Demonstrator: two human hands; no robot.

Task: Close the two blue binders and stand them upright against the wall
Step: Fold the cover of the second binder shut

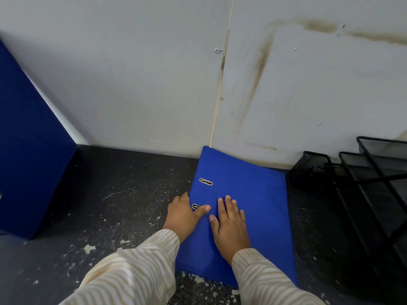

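**Both hands press a closed blue binder flat, its far edge at the wall**

The blue lever-arch binder lies shut on the dark speckled bench, directly under both hands, with its far corner touching the pale wall ahead of them. Two metal slots in the cover sit on the spine side, one beyond the left thumb and one partly under it.

The left hand curls over the spine edge, fingers down the side and thumb lying across the cover; this looks like a grip taken to lever the binder up onto its base. The right hand lies open and flat on the cover, fingers spread, holding nothing, probably keeping the cover down so it does not spring open.

Only one binder shows clearly; whether a second lies beneath it cannot be told. Well off to the left of the hands a dark blue panel stands at the wall. To the right of the hands, just beside the binder, is a black wire-mesh tray rack, which limits room for tipping that way.
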